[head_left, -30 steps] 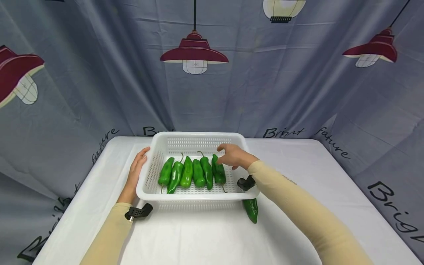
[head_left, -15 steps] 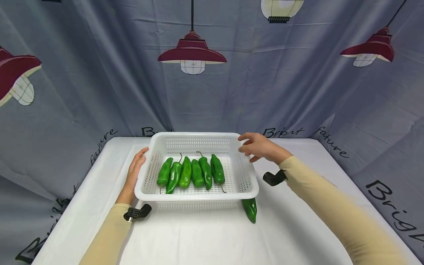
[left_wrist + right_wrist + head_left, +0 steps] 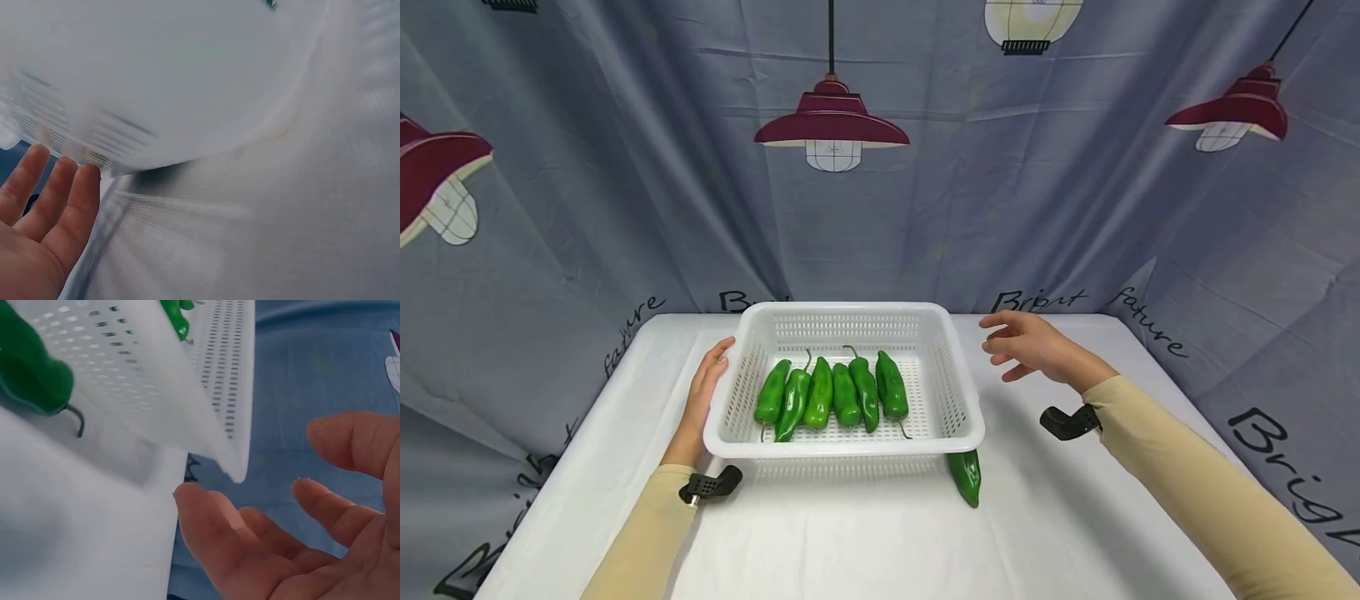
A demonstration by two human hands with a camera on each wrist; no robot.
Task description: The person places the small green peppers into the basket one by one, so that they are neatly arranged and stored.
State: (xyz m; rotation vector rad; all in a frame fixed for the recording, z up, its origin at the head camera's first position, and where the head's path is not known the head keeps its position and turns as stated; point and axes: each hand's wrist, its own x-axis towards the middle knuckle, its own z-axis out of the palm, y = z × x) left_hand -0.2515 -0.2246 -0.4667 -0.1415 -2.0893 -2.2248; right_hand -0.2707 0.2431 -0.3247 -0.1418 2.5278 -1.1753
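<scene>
A white plastic basket (image 3: 842, 447) with slotted walls holds several green peppers (image 3: 846, 398) lying side by side in a row. My left hand (image 3: 703, 392) is at the basket's left side, its extended fingertips right at the wall in the left wrist view. To the right of the basket, my right hand (image 3: 1033, 346) hangs over the table with spread, slightly bent fingers and nothing between them. Another green pepper (image 3: 966, 479) lies on the table, partly hidden under the basket's front right corner; its stem shows in the right wrist view.
A white cloth covers the table (image 3: 865, 533). Behind and at both sides hangs a grey-blue curtain (image 3: 880, 225) printed with red lamps. Each wrist wears a black camera band, such as the right one (image 3: 1070, 422).
My right hand has moved right, from over the rightmost pepper inside the basket to outside its right rim. That pepper now lies uncovered. The left hand keeps its place.
</scene>
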